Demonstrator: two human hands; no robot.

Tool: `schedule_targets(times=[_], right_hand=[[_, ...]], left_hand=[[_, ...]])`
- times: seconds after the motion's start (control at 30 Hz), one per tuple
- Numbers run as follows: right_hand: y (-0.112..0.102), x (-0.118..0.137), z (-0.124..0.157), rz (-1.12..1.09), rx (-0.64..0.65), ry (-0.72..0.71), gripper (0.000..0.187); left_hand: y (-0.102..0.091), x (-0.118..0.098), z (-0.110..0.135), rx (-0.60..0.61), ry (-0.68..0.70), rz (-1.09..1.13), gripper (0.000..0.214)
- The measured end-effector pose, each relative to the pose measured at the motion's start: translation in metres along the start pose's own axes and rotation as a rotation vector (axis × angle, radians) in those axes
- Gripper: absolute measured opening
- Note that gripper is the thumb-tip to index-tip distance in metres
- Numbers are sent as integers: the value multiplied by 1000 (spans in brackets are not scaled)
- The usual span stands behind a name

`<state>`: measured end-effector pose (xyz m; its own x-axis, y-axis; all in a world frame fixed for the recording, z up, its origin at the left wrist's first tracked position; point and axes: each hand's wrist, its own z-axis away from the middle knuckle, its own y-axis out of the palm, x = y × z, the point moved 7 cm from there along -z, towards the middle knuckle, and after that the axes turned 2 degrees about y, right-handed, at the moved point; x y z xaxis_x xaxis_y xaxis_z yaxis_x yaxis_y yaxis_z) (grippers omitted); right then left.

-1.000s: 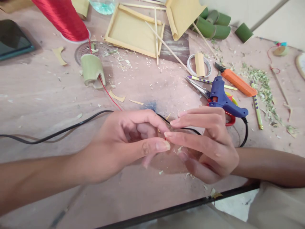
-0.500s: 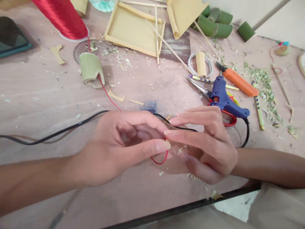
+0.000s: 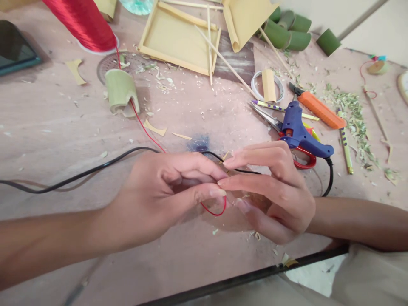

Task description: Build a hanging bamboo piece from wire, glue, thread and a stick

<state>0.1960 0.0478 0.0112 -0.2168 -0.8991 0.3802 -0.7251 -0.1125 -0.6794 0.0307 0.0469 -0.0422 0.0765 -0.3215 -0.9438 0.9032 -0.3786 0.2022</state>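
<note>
My left hand point(image 3: 162, 193) and my right hand point(image 3: 274, 191) meet fingertip to fingertip low over the table point(image 3: 57, 114). Both pinch a thin red thread point(image 3: 214, 211), which hangs in a small loop under the fingertips. The thread runs back up the table past a cut green bamboo piece point(image 3: 120, 91) to a big red thread cone point(image 3: 83, 23) at the top left. A tiny pale sliver seems to sit between the fingertips; I cannot make it out.
A black cable point(image 3: 79, 173) crosses the table to a blue glue gun point(image 3: 301, 134) lying on red-handled scissors point(image 3: 304, 159). Behind are an orange cutter point(image 3: 320, 110), a tape ring point(image 3: 267, 85), a bamboo tray point(image 3: 180, 38), sticks, green bamboo sections point(image 3: 287, 36), shavings and a phone point(image 3: 15, 51).
A red loop of thread has appeared under the fingertips and grown slightly. My left thumb and fingers have closed tighter on it. The hands have stayed in the same spot.
</note>
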Motion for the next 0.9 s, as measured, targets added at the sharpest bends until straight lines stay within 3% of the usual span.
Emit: schedule_targets(times=[0.2, 0.37, 0.53, 0.7, 0.9], right_hand=[[-1, 0, -2, -76, -9, 28, 48], [5, 0, 0, -59, 44, 61, 39], [4, -1, 0, -94, 43, 83, 44], [1, -5, -1, -47, 26, 123, 26], [-2, -4, -3, -89, 8, 112, 19]], left_hand=[[3, -4, -1, 43, 34, 79, 11], [2, -1, -2, 54, 36, 82, 4], [-1, 0, -1, 63, 16, 92, 9], [5, 0, -1, 125, -18, 103, 8], [10, 2, -1, 169, -38, 96, 9]])
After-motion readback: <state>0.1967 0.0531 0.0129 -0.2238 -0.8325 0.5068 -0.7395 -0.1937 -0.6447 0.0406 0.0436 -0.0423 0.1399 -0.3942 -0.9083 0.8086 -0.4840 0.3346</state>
